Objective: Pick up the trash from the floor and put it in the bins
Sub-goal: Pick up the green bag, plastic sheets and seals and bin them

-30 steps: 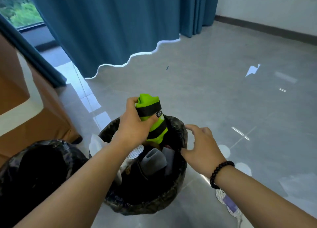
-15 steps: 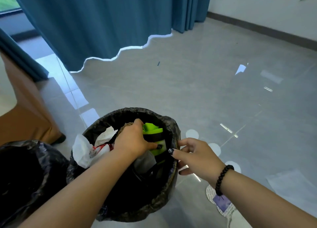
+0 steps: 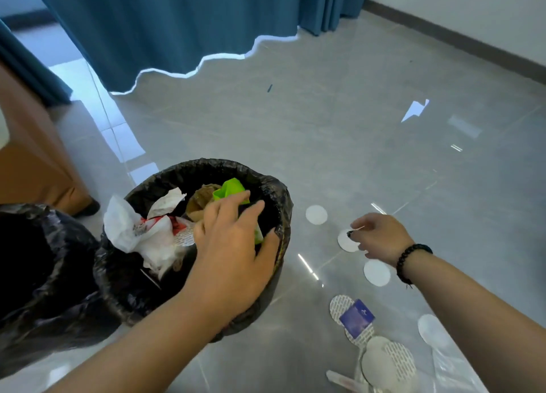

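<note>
Two hands: left hand spread open, pressing trash into the bin; overfilled wrappers could spill. Right hand pinches something small, unidentifiable.

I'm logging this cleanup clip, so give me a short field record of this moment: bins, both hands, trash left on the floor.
near bin: black-bagged round bin, holds crumpled white paper and a green packet
second bin: black-bagged bin, at the left edge
left hand: open, fingers spread over the near bin
right hand: fingers curled over the floor; whether they hold anything is unclear
floor trash: white round discs, small blue card
</note>
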Motion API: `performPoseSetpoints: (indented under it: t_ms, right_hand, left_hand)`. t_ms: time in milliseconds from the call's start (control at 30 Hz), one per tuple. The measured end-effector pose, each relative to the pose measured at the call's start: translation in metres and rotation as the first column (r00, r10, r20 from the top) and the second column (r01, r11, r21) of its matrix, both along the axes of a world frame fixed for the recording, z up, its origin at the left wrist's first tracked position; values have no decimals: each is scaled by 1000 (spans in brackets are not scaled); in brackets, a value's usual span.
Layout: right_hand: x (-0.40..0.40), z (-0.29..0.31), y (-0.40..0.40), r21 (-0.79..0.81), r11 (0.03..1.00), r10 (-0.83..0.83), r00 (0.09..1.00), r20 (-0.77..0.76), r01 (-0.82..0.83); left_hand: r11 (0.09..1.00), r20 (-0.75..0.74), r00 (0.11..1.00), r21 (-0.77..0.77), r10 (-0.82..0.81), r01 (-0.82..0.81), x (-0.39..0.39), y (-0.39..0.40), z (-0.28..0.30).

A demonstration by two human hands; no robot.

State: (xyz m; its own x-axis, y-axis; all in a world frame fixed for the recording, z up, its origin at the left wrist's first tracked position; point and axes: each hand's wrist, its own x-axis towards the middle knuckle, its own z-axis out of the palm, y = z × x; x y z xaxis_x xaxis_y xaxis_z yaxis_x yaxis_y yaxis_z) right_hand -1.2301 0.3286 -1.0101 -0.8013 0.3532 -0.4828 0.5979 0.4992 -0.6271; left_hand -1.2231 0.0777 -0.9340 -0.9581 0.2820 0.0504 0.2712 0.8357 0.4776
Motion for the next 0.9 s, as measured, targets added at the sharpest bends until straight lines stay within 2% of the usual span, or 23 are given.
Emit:
performPoseSetpoints:
  t_ms: [67,167,233,400,567,700,800,900]
  right_hand:
    - [7,-35,20,113,994,-5,992,126,-9]
    - [18,-71,43,313,902,169,911,375,-296]
    - [18,-78,55,371,831,232,864,446,-414]
    - [13,-90,65,404,752,330,829,452,-520]
    - [18,-116,60,383,677,376,743,554,-628]
    - [25,-127,58,468,635,373,775,510,-614]
    - [25,-131,57,504,641,358,806,471,-579]
    - [21,-131,55,508,605,370,781,503,-614]
  left_hand:
    - [995,50,997,-77,-55,58,17,12,-5]
    - [980,69,994,-174,-83,94,25,25,-21]
    - [977,77,993,-188,-85,99,25,25,-33]
    - [970,76,986,-182,-148,160,27,18,-41]
    - [981,59,982,-67,-178,182,8,19,-35]
    - [971,71,970,-47,-231,235,-9,23,-39]
    - [950,59,951,-60,-303,306,-14,20,-40]
    - [936,56,937,-49,-346,348,-16,16,-40]
